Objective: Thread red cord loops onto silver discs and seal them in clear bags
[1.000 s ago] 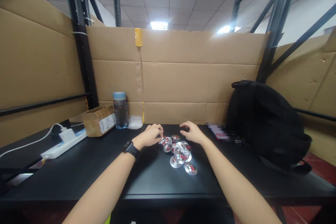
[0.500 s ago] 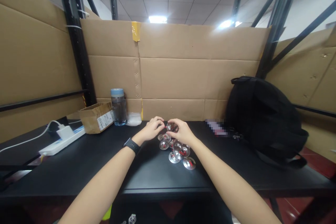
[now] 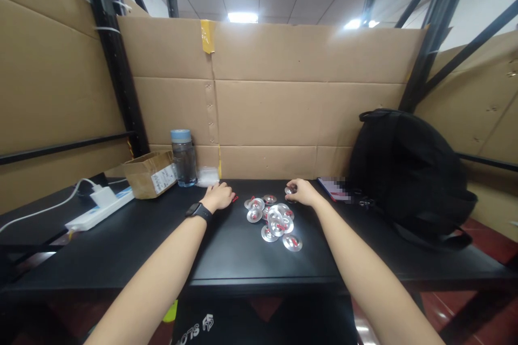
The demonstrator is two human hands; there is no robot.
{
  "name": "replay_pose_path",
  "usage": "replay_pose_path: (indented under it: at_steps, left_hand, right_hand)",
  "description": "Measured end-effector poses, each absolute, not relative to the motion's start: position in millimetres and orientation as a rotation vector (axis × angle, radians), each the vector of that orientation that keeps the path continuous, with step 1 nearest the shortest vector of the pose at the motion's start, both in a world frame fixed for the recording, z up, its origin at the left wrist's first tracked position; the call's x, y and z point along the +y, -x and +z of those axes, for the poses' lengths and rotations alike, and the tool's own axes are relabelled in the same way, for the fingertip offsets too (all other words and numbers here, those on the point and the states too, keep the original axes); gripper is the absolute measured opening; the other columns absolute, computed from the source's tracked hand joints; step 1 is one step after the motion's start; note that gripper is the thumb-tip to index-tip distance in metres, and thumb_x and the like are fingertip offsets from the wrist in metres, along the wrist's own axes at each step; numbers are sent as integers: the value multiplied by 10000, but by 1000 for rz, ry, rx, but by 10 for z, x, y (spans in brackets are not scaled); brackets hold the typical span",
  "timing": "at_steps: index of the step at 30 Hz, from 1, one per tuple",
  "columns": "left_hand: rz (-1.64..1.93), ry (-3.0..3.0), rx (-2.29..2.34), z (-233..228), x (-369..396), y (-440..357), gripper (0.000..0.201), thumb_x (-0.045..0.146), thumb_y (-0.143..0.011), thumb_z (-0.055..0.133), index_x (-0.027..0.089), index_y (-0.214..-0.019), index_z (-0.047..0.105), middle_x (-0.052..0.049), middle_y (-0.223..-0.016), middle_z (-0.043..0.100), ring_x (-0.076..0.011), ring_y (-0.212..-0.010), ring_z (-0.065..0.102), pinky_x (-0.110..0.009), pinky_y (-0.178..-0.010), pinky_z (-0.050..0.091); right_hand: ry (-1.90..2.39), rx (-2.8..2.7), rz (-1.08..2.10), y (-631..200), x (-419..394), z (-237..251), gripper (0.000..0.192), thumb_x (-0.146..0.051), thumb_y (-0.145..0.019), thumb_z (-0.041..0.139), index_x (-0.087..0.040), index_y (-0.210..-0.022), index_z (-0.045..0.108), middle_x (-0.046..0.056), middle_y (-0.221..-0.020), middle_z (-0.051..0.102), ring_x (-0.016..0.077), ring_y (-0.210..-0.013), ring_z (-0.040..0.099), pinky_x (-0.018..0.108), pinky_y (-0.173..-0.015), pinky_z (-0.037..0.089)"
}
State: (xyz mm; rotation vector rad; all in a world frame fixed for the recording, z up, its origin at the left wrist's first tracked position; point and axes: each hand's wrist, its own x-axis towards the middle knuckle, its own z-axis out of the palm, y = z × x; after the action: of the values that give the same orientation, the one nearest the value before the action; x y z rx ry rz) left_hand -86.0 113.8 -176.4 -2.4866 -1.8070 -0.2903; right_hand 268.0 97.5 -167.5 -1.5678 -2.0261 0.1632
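Observation:
Several shiny finger cymbals (image 3: 275, 225), domed metal discs with red cords at their centres, lie in a loose, partly overlapping pile on the black table (image 3: 226, 259). To the right of the pile, my right hand (image 3: 303, 193) is closed around the edge of one finger cymbal (image 3: 288, 191) with thumb and fingers. On the left side, my left hand (image 3: 219, 195), with a black watch on the wrist, is closed and low over the table. A small red cord (image 3: 235, 198) sticks out at its fingertips; anything else inside that hand is hidden.
At the left stand a power strip (image 3: 99, 210) with a white plug, an open cardboard box (image 3: 148, 175) and a water bottle (image 3: 184, 159). A clear plastic packet (image 3: 208, 176) lies beside them. At the right are a flat item (image 3: 334, 188) and a black backpack (image 3: 408, 178).
My hands have moved apart from above the pile: the left one to the left with the red cord, the right one to the right with a finger cymbal. The view has tilted slightly down.

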Motion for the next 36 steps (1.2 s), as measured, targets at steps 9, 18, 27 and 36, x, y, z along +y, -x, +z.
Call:
replay_pose_path:
  at_steps: [9,18,27,36]
  left_hand:
    - [-332,2545,-1721,-1612,1032,821,230,432,-825,649,238,-913,735,-103,-1110,700,-306,-1038,636,-411,-912,462]
    - [-463,2665,-1545,-1534,975,791,139,312,-804,700,231,-901,759,-74,-996,726,-249,-939,660,-341,-868,473]
    - [-470,3198,-1054,-1430,725,464,140,407,-751,802,288,-817,835,-14,-1020,706,-175,-904,656,-245,-833,461]
    - [-379,2993,-1118,-1439,643,390,83,243,-756,730,267,-697,784,-21,-1120,650,-241,-1091,569,-344,-962,402]
  right_hand:
    - [1632,-2063,295,-2733,1025,-1754,272,-275,-705,837,-177,-953,781,68,-928,792,215,-875,732,269,-794,527]
    - [1610,-2091,361,-2715,1000,-1734,138,-249,-717,800,-191,-840,776,48,-858,793,202,-822,730,261,-747,533]
    - [1598,-2063,387,-2651,929,-1670,139,-241,-763,762,-195,-893,765,36,-843,789,171,-723,720,246,-695,531]
    - [1485,-2085,293,-2485,826,-1583,173,-247,-781,758,-199,-947,775,61,-967,777,204,-876,707,293,-814,530]
